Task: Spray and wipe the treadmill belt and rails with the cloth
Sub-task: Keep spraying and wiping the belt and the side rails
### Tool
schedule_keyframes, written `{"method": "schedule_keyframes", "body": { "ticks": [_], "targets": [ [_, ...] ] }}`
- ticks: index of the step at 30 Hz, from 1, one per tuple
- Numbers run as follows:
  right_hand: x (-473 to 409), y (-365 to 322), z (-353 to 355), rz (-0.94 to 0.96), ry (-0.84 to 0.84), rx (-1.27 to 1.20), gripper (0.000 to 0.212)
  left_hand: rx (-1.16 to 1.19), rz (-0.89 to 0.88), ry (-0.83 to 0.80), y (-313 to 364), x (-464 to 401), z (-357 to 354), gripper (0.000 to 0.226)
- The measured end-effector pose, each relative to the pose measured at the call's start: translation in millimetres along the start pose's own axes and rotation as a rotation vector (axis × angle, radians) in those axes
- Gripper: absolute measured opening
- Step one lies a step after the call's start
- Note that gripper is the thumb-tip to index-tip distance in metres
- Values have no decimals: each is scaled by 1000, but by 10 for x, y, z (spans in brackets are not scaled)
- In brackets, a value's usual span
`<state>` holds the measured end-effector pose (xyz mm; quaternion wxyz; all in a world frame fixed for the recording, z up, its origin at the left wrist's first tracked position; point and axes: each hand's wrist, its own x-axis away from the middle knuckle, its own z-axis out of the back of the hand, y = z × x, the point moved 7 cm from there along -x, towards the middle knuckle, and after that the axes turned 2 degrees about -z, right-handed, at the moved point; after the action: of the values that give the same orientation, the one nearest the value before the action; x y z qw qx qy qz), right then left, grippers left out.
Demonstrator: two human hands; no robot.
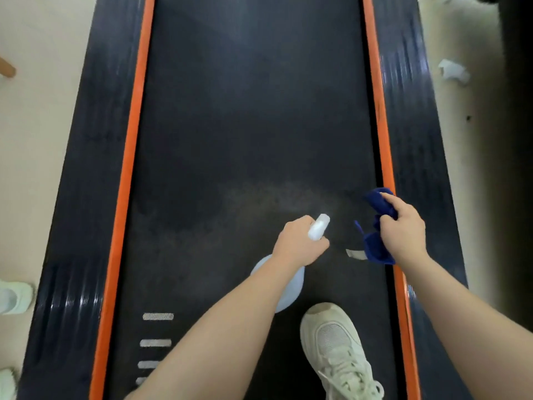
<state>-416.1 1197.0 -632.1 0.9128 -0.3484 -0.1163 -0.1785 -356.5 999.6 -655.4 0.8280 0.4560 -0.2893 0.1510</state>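
Head view, looking down the length of a treadmill: a person stands on the dark treadmill belt (253, 125), one white sneaker (337, 350) planted near its close end. The left hand (300, 243) grips the trigger head of a pale spray bottle (291, 284), nozzle pointed up the belt, where a faint misty patch (277, 197) lies just beyond it. The right hand (403, 229) clutches a bunched blue cloth (377, 241) above the belt's right edge, just inside the orange strip (382, 134) that borders the ribbed black right rail (415, 145). A matching left rail (83, 157) flanks the belt's other side. White dashes (157, 330) mark the belt near its left edge. A crumpled white scrap (452, 71) lies on the floor beyond the right rail.
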Motion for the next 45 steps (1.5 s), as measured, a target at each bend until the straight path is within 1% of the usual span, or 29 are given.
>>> {"method": "schedule_keyframes", "body": {
  "ticks": [3, 6, 8, 10, 12, 15, 16, 18, 19, 21, 23, 24, 25, 26, 27, 28, 29, 30, 31, 32, 33, 35, 36, 37, 38, 39, 41, 43, 45],
  "targets": [
    [-21, 7, -11, 14, 20, -67, 59, 79, 118, 68, -130, -13, 12, 16],
    [-101, -36, -217, 76, -41, -53, 58, 228, 180, 148, -343, 77, 246, 36],
    [-135, -98, -414, 109, -85, -21, 59, 309, 207, 246, -472, 173, 440, 34],
    [-164, -177, -635, 139, -145, 56, 60, 309, 253, 345, -590, 239, 607, 15],
    [-186, -313, -872, 220, -212, 168, 59, 303, 319, 392, -729, 257, 742, 8],
    [-251, -664, -1240, 465, -223, 376, 56, 347, 394, 414, -914, 262, 948, 42],
    [-305, -749, -1361, 485, -206, 453, 54, 359, 413, 436, -982, 267, 1025, 46],
    [-292, -880, -1582, 452, -142, 573, 50, 366, 433, 479, -1113, 296, 1159, 42],
    [-163, -966, -1709, 487, -127, 577, 48, 360, 423, 494, -1168, 307, 1211, 39],
    [348, -1124, -1994, 717, -165, 553, 46, 368, 393, 531, -1245, 322, 1316, 32],
    [848, -1105, -2347, 959, -400, 625, 53, 406, 396, 583, -1322, 331, 1405, 33],
    [968, -1062, -2436, 1029, -505, 666, 56, 423, 418, 599, -1361, 329, 1432, 41],
    [938, -1091, -2461, 1096, -503, 669, 57, 437, 443, 612, -1402, 317, 1454, 48],
    [842, -1166, -2458, 1153, -431, 647, 55, 454, 461, 629, -1448, 309, 1470, 51],
    [705, -1253, -2461, 1155, -336, 648, 53, 477, 469, 647, -1495, 313, 1483, 51],
    [529, -1352, -2456, 1086, -231, 661, 52, 499, 471, 664, -1526, 322, 1490, 47],
    [370, -1438, -2479, 967, -200, 674, 53, 511, 469, 675, -1533, 330, 1499, 42],
    [308, -1505, -2520, 852, -209, 663, 55, 515, 473, 678, -1536, 343, 1507, 38],
    [361, -1529, -2567, 802, -243, 646, 57, 522, 478, 677, -1541, 365, 1512, 35],
    [504, -1557, -2592, 853, -263, 618, 59, 532, 471, 679, -1538, 396, 1518, 30],
    [687, -1565, -2611, 995, -290, 612, 60, 542, 449, 687, -1519, 429, 1527, 24],
    [1009, -1400, -2642, 1291, -464, 623, 62, 528, 401, 708, -1452, 514, 1547, 23],
    [997, -1344, -2654, 1388, -476, 639, 62, 516, 381, 717, -1426, 541, 1556, 25],
    [896, -1348, -2677, 1437, -432, 640, 59, 506, 365, 725, -1419, 546, 1563, 26],
    [761, -1407, -2685, 1431, -328, 635, 56, 498, 357, 726, -1427, 542, 1563, 25],
    [589, -1470, -2688, 1369, -222, 634, 54, 496, 354, 725, -1438, 534, 1561, 21],
    [227, -1640, -2629, 1181, -89, 629, 51, 480, 362, 722, -1438, 510, 1542, 11],
    [84, -1715, -2586, 1064, -77, 596, 50, 445, 345, 706, -1394, 464, 1507, 10],
    [231, -1640, -2516, 1113, -72, 524, 48, 449, 317, 695, -1318, 433, 1485, 12]
  ]
}}
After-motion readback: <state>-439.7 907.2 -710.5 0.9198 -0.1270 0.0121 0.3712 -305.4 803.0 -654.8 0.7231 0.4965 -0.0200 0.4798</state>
